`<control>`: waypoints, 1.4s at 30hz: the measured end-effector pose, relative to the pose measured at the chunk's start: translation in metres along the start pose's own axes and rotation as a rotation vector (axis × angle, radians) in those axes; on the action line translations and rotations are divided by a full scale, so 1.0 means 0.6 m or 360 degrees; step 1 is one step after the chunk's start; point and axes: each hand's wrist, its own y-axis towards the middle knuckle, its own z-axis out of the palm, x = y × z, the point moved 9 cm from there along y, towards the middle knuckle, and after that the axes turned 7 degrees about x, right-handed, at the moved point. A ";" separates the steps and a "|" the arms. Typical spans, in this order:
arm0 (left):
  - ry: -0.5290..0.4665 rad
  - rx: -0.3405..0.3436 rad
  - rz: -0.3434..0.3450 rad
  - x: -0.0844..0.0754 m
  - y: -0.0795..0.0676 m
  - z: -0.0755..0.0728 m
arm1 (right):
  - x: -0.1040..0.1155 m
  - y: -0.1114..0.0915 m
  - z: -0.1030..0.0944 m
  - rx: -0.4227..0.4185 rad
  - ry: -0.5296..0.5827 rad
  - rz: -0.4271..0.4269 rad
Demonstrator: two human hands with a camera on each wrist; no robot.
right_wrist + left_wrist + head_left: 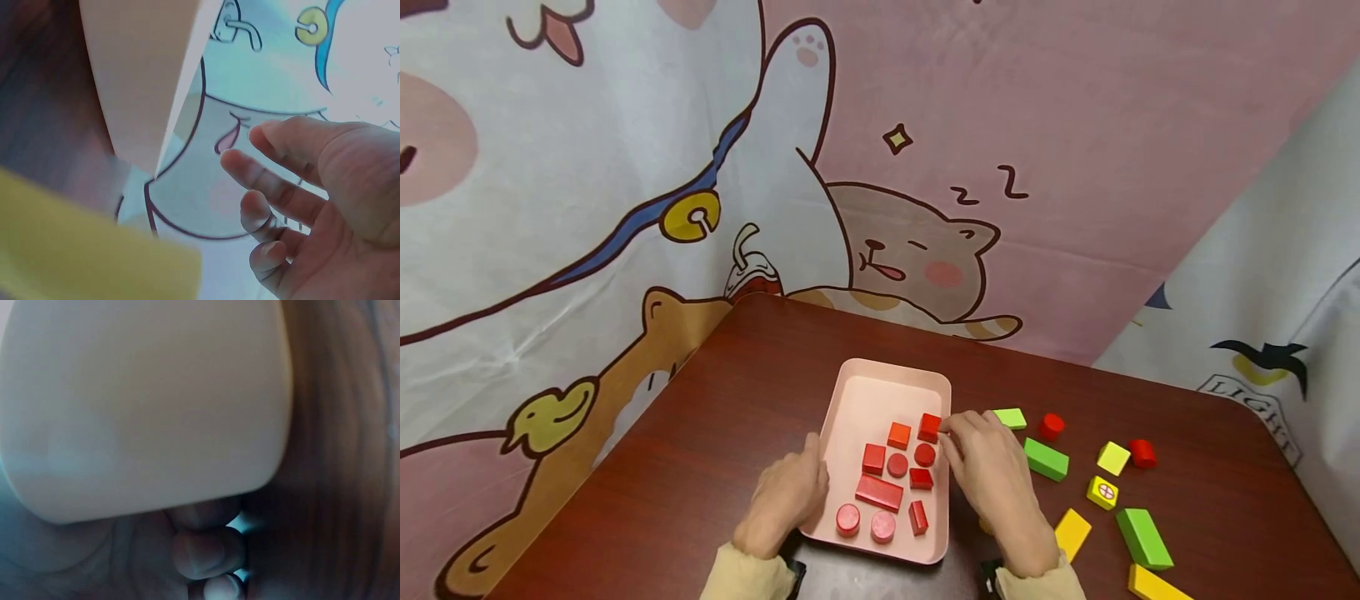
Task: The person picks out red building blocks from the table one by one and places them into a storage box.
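Observation:
A pale pink tray point(868, 392) holds several red wooden blocks, among them a rectangular block point(879, 492), a round block point(847, 519) and an orange-red cube point(898, 435). My left hand point(786, 492) grips the tray's left side, thumb along the rim; in the left wrist view, curled fingers point(203, 553) show beside the tray wall point(144, 412). At the opposite rim is my right hand point(992, 475), its fingertips close to a red cube point(929, 427) inside the tray. The right wrist view shows these fingers point(269, 181) loosely bent and holding nothing.
Right of the tray, green blocks point(1046, 460), yellow blocks point(1113, 458) and two red cylinders point(1052, 427) lie scattered on the dark wooden table point(760, 375). A yellow block point(1072, 533) lies near the right wrist. A cartoon-printed cloth point(1075, 167) hangs behind the table.

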 end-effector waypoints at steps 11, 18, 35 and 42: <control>0.0017 0.0004 -0.0011 0.002 -0.004 -0.002 | -0.054 -0.025 -0.049 -0.0192 -0.0063 0.0027; 0.0027 -0.0016 -0.0052 0.015 -0.010 -0.004 | -0.101 -0.030 -0.053 -0.0214 -0.0039 0.0117; 0.0016 0.0008 -0.0008 0.000 -0.002 0.003 | -0.249 -0.045 -0.046 -0.0093 -0.0018 0.0397; 0.0029 -0.0015 0.0009 -0.001 -0.001 0.000 | -0.270 -0.044 -0.010 0.0163 0.0021 0.0417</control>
